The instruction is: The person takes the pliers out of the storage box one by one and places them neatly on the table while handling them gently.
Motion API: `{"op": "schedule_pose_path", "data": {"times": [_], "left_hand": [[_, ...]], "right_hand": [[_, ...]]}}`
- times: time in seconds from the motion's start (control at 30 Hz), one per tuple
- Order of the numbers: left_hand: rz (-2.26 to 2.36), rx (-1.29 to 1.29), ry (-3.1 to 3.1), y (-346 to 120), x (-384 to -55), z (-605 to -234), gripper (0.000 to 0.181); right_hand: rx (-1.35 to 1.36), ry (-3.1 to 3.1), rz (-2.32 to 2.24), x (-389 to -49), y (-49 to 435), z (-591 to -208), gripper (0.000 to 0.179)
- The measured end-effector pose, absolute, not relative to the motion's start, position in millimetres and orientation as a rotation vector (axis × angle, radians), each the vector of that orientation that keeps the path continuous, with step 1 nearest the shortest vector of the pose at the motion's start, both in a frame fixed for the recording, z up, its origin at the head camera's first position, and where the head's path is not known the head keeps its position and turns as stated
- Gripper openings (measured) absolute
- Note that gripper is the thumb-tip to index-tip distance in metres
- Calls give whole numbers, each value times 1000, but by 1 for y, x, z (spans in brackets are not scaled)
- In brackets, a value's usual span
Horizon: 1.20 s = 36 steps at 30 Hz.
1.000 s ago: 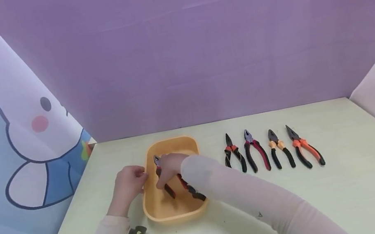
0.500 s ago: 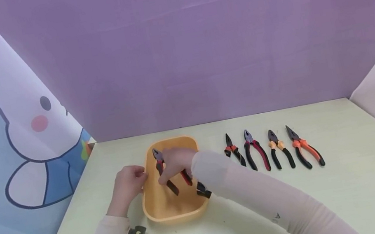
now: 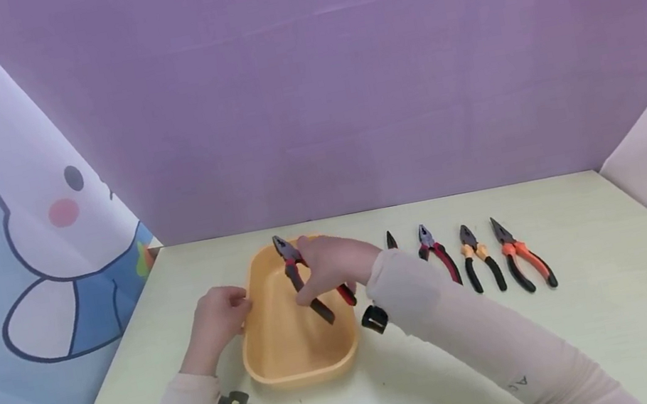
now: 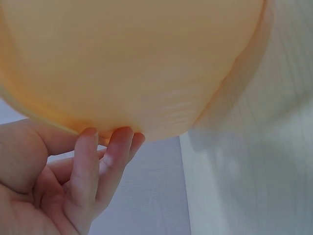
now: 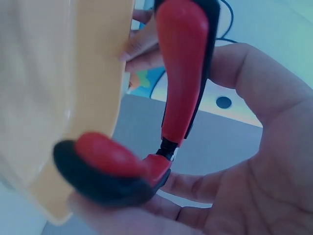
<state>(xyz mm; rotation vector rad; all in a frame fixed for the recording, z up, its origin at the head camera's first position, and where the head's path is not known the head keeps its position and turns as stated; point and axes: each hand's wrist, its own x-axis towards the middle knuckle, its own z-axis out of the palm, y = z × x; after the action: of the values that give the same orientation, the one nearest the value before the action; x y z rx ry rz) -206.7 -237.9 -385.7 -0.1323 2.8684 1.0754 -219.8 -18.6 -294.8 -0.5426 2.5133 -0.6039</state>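
Note:
My right hand (image 3: pixel 337 262) holds a pair of combination pliers (image 3: pixel 313 303) with red and black handles above the tray. Its grey jaws point up and to the left in the head view. In the right wrist view the pliers' handles (image 5: pixel 183 63) are spread apart, with thumb and fingers around them. My left hand (image 3: pixel 218 316) pinches the left rim of a yellow-orange plastic tray (image 3: pixel 277 383). From the left wrist, the left fingers (image 4: pixel 117 156) are seen against the tray wall (image 4: pixel 122 73). No other pliers show inside the tray.
To the right, several pliers lie in a row: one (image 3: pixel 391 240) mostly behind the right arm, a red-handled pair (image 3: pixel 441 259), a pair with black and light-orange handles (image 3: pixel 480 259) and an orange needle-nose pair (image 3: pixel 523 255). A purple cloth (image 3: pixel 341 83) hangs behind the table.
My right hand has lifted the pliers from inside the tray and moved right with them. The left hand stays at the rim.

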Motion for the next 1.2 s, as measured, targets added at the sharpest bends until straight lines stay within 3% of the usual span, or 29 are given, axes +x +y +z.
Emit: {"op": "schedule_pose_path", "data": {"times": [0.87, 1.2], "left_hand": [[1097, -175, 2851, -239, -199, -385, 31], [1084, -177, 2857, -241, -199, -384, 31]], "right_hand": [[-415, 2627, -650, -223, 69, -288, 62], [-311, 2642, -560, -234, 113, -309, 59]]}}
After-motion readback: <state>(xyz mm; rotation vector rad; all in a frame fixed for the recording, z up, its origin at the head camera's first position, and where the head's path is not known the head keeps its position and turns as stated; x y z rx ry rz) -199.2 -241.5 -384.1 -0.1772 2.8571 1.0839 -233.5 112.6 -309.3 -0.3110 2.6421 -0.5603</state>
